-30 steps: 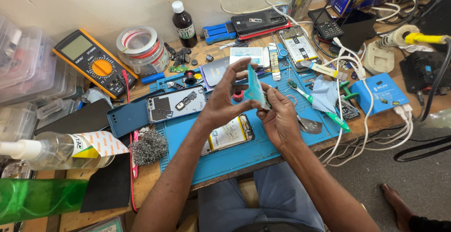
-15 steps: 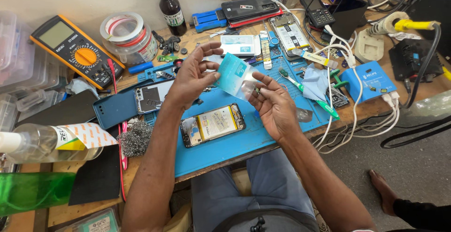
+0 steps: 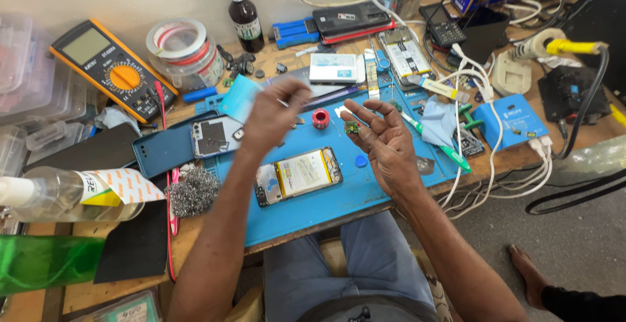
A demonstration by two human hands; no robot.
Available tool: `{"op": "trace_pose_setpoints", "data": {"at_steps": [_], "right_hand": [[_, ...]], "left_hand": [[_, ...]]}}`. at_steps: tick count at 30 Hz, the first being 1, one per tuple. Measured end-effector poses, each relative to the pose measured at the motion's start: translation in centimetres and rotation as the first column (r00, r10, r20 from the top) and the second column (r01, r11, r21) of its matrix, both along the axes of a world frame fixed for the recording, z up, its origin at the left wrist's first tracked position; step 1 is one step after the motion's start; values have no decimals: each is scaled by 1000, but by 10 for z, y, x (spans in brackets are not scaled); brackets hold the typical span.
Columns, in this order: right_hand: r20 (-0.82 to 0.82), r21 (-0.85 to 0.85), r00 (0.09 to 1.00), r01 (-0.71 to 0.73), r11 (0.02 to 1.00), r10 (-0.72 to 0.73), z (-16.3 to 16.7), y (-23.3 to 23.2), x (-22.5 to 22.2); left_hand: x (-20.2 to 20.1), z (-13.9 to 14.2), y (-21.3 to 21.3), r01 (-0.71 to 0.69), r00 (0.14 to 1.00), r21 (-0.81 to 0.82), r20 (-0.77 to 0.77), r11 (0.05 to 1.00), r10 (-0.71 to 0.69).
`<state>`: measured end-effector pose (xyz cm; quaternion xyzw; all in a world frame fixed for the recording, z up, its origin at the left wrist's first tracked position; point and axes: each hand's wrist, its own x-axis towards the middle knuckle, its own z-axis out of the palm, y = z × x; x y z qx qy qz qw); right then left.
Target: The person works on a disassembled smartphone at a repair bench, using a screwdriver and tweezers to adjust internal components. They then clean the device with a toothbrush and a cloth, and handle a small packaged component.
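Observation:
My left hand is raised over the blue work mat, blurred by motion, pinching a light blue flat packet that points up and left. My right hand is held palm up to the right of it, with a tiny green circuit part pinched at its fingertips. Below both hands an opened phone lies on the mat with its yellow battery showing. A second phone back lies to the left, beside a dark blue case.
A yellow multimeter, tape rolls, a dark bottle and a steel wool ball sit left and back. A clear spray bottle lies at left. White cables, a green-handled tool and a blue box crowd the right.
My left hand has swung the light blue packet away to the left, apart from my right hand. My right hand now holds only the small green part, fingers spread.

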<state>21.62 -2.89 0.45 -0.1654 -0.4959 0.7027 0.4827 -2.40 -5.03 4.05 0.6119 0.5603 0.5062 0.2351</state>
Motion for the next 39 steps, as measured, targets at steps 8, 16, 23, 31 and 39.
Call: {"op": "trace_pose_setpoints", "data": {"at_steps": [8, 16, 23, 31, 39], "right_hand": [[183, 332, 976, 52, 942, -118, 10, 9, -11], [384, 234, 866, 245, 941, -321, 5, 23, -10], [248, 650, 779, 306, 696, -575, 9, 22, 2], [230, 809, 751, 206, 550, -620, 24, 22, 3], [273, 779, 742, 202, 593, -612, 25, 23, 4]], "left_hand": [[39, -6, -7, 249, 939, -214, 293, 945, -181], [31, -4, -4, 134, 973, -135, 206, 982, -105], [32, -9, -2, 381, 720, -97, 654, 919, -230], [31, -14, 0, 330, 780, -85, 585, 940, -221], [34, -15, 0, 420, 746, -47, 587, 906, -315]]}}
